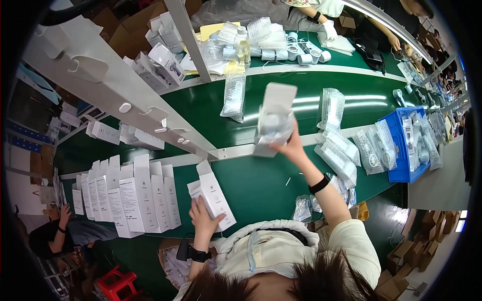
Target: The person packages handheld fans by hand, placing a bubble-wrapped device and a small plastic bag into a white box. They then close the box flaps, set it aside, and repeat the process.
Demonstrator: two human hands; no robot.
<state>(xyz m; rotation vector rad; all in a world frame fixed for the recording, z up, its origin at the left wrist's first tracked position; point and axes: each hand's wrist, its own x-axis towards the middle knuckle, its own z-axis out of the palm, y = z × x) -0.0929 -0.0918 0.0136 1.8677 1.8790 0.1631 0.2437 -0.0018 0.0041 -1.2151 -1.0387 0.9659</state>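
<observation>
My left hand (202, 221) grips a white carton (215, 193) by its lower side, thumb across its face. This carton stands tilted on the green table with its top flap up. Out over the table's far side, my right hand (290, 144) holds a second white box (277, 98), its flap raised. Something wrapped in clear plastic shows in that box's opening; motion blur hides the details. To the left of my left hand stands a row of upright white cartons (143, 193) with open flaps.
Bubble-wrapped items (337, 155) lie to the right, beside a blue bin (401, 150) of wrapped parts. A metal post (165, 120) slants across the left. Another bubble-wrapped pack (233, 98) rests on the green conveyor. Beyond it, a co-worker's gloved hand (330, 30) is near white papers.
</observation>
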